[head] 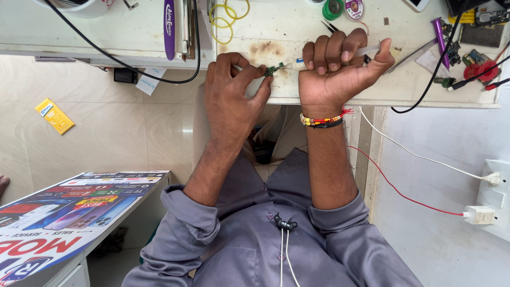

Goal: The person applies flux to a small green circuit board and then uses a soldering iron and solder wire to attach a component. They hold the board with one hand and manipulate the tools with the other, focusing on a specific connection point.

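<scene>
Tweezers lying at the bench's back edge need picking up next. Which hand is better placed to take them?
Probably the right hand: the tweezers lie just beyond its knuckles. It would first have to free itself of the white tool it grips. The left hand pinches the small green circuit board and sits farther away.

This is a small electronics repair shop, the kind that fixes mobile phones. The stained white desk (297,32) carries loose circuit-board parts (481,34), tweezers (330,25), solder spools (342,8) and trailing cables (425,87). A poster showing phones (64,218) lies on a counter nearby, and chargers (481,214) sit in a wall socket.
</scene>
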